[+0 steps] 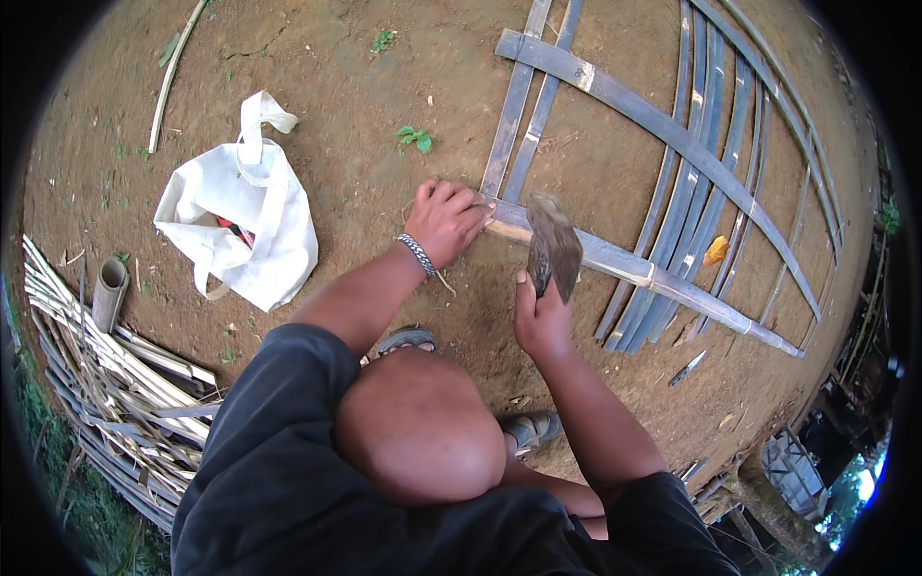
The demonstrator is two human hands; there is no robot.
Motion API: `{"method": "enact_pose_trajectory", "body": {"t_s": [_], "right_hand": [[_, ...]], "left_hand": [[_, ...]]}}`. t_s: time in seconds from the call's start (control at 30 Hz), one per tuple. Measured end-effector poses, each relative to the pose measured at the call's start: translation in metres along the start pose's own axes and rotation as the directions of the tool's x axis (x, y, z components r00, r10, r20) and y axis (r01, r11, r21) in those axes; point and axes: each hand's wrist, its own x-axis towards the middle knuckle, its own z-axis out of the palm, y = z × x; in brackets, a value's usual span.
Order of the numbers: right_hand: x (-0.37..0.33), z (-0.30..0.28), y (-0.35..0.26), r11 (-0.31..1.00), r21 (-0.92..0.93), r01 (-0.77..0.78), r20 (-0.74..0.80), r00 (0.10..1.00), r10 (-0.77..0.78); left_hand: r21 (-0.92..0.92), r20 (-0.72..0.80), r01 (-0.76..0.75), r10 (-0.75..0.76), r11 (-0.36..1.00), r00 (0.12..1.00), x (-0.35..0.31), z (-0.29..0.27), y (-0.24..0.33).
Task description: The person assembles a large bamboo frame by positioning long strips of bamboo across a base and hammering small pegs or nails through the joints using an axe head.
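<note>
My left hand (447, 223), with a chain bracelet at the wrist, is closed at the left end of the near bamboo slat (615, 259). Its fingertips press where that slat meets two upright bamboo strips (519, 125); whether they also pinch something small cannot be made out. In my right hand (544, 322) is a dark, weathered, broad-headed tool (555, 248), held by its lower part just above the same slat. Motion smears the tool, so its exact kind is unclear. A second wide slat (663, 125) crosses the strips farther away.
Several bamboo strips (691, 202) lie under the slats at right, near a small knife (687, 369) on the dirt. A white bag (240, 221) sits at left. Split bamboo (144, 413) is piled at lower left beside a hollow bamboo piece (110, 293). My knee is below my hands.
</note>
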Motion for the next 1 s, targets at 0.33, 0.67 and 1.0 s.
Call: {"method": "enact_pose_trajectory", "body": {"t_s": [0.33, 0.67, 1.0], "right_hand": [[0.001, 0.0, -0.01, 0.983, 0.011, -0.186, 0.196, 0.964, 0.18], [0.017, -0.015, -0.004, 0.973, -0.074, -0.22, 0.288, 0.929, 0.232], [0.028, -0.014, -0.01, 0.956, -0.165, -0.245, 0.326, 0.901, 0.287]], "left_hand": [[0.009, -0.01, 0.012, -0.012, 1.0, 1.0, -0.002, -0.001, 0.001], [-0.021, 0.015, 0.038, -0.038, 0.999, 0.999, -0.003, 0.001, 0.0], [-0.012, -0.007, 0.035, -0.035, 0.999, 0.999, -0.002, 0.002, -0.001]]}}
